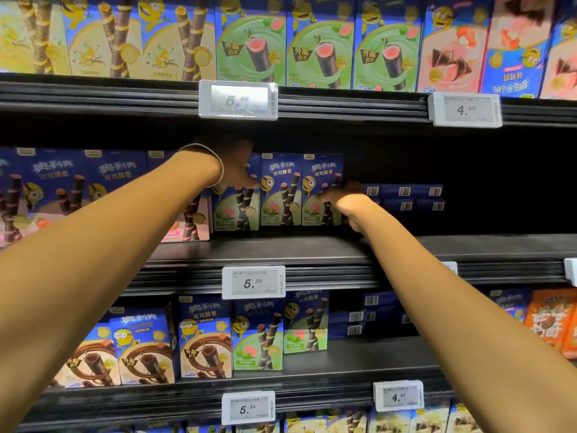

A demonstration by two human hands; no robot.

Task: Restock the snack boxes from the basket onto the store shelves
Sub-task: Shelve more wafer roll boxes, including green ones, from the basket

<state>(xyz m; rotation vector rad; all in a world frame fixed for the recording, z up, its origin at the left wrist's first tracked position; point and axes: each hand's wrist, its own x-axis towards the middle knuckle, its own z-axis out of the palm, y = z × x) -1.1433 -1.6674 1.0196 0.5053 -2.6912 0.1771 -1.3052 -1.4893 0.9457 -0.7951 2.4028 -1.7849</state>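
Three blue-and-green snack boxes stand side by side on the middle shelf [281,245]. My left hand [235,164] rests over the top front of the left box [235,210]. The middle box [281,190] stands free between my hands. My right hand [346,200] presses against the right side of the right box [321,189], fingers wrapped at its edge. Both arms reach deep into the shelf. The basket is out of view.
Pink-and-blue boxes [46,195] fill the shelf to the left. Flat-stacked blue boxes [406,198] lie at the back right, with dark open shelf space in front of them. Price tags [253,282] hang on the shelf edges. Rows above and below hold more boxes.
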